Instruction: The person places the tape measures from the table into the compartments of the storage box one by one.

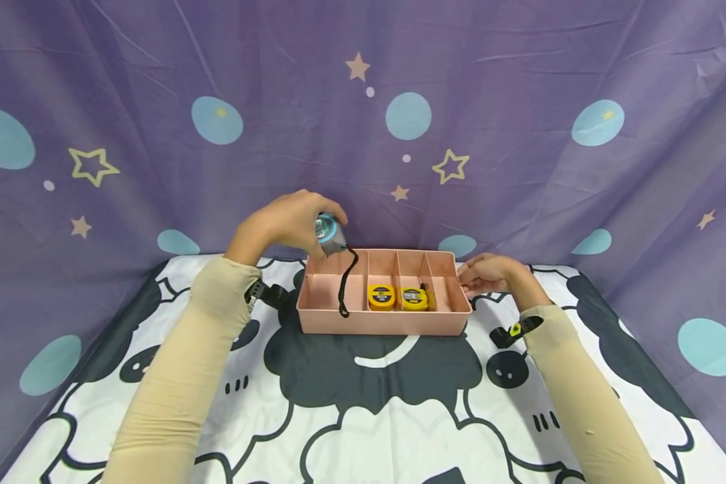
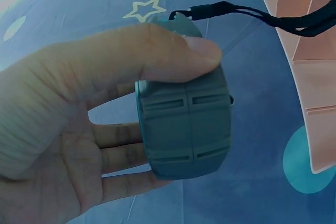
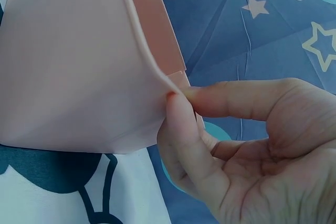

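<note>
My left hand (image 1: 290,218) grips a grey tape measure (image 1: 334,238) with a light blue ring, raised over the back left of a pink divided box (image 1: 381,323). In the left wrist view, the thumb presses one side of the tape measure (image 2: 186,129) and the fingers lie behind it. Its black wrist strap (image 1: 342,289) dangles before the box's left compartment. With thumb and fingertip, my right hand (image 1: 487,272) pinches the rim at the box's right end (image 3: 79,77). Two yellow tape measures, one (image 1: 381,297) left of the other (image 1: 414,299), lie in the middle compartments.
A small orange-brown piece (image 1: 431,297) is beside the right yellow tape measure; its kind is unclear. The box stands on a white cloth (image 1: 393,437) with dark cartoon sheep. Close behind the box hangs a purple curtain (image 1: 314,101) with stars and dots.
</note>
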### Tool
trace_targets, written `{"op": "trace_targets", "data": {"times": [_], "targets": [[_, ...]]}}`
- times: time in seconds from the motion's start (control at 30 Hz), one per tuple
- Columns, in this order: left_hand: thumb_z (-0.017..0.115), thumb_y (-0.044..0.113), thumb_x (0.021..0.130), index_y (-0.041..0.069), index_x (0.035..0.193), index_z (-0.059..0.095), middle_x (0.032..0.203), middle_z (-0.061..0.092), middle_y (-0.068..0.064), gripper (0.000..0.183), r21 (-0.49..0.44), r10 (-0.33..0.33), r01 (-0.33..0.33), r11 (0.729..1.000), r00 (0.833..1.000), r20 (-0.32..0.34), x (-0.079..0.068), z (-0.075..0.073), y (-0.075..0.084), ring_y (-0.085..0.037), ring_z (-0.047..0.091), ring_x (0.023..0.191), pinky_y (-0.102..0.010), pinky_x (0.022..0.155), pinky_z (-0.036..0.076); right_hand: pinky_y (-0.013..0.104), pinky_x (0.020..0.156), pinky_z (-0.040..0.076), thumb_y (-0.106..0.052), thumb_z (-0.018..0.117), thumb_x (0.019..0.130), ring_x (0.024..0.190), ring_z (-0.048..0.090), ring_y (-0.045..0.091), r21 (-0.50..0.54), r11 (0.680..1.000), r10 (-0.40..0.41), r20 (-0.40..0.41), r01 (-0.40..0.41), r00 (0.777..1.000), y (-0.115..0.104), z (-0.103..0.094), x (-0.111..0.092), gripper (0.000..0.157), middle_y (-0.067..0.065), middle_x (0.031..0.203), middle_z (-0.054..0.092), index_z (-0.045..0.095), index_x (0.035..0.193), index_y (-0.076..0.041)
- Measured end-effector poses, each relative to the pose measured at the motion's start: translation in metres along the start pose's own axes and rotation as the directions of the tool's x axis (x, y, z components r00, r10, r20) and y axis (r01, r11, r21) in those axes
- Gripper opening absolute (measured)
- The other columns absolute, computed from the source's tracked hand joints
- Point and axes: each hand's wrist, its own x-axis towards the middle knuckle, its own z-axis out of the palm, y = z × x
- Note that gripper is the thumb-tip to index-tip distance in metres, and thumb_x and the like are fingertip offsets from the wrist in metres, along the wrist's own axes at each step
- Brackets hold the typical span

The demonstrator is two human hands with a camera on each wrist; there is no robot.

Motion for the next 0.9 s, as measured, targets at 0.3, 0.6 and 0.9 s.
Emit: {"op": "trace_targets", "data": {"times": [0.3, 0.6, 0.9], "targets": [[0.09, 0.013, 0.064, 0.019, 0.126, 0.071, 0.115, 0.069, -0.007, 0.065, 0.026, -0.013, 0.014, 1.0, 1.0, -0.016, 0.0007, -0.0057, -0.0005, -0.024, 0.062, 0.093, -0.039, 0.078, 0.053, 0.021, 0.071, 0.059, 0.003, 0.052, 0.099, 0.071, 0.064, 0.008, 0.006, 1.0, -0.005, -0.002, 0.005, 1.0, 0.0007, -0.0007, 0.0007, 0.007, -0.001, 0.079, 0.064, 0.055, 0.105, 0.001], [0.089, 0.013, 0.065, 0.019, 0.127, 0.07, 0.117, 0.069, -0.007, 0.065, 0.036, -0.025, 0.024, 0.999, 1.0, 0.007, 0.0023, -0.004, -0.0016, -0.024, 0.062, 0.094, -0.039, 0.079, 0.053, 0.022, 0.072, 0.058, 0.002, 0.052, 0.099, 0.073, 0.064, 0.008, 0.002, 1.0, -0.01, 0.001, 0.01, 1.0, 0.0016, -0.0012, 0.0007, 0.007, -0.001, 0.081, 0.064, 0.055, 0.105, 0.0], [0.089, 0.011, 0.064, 0.018, 0.125, 0.071, 0.115, 0.07, -0.007, 0.064, 0.033, -0.016, 0.016, 0.999, 1.0, 0.007, 0.0024, 0.0006, -0.0009, -0.024, 0.062, 0.092, -0.039, 0.078, 0.053, 0.022, 0.073, 0.059, 0.002, 0.051, 0.1, 0.073, 0.064, 0.008, 0.005, 1.0, -0.011, 0.003, 0.011, 1.0, 0.0016, -0.0019, 0.0004, 0.007, -0.001, 0.081, 0.064, 0.055, 0.104, -0.001]]}}
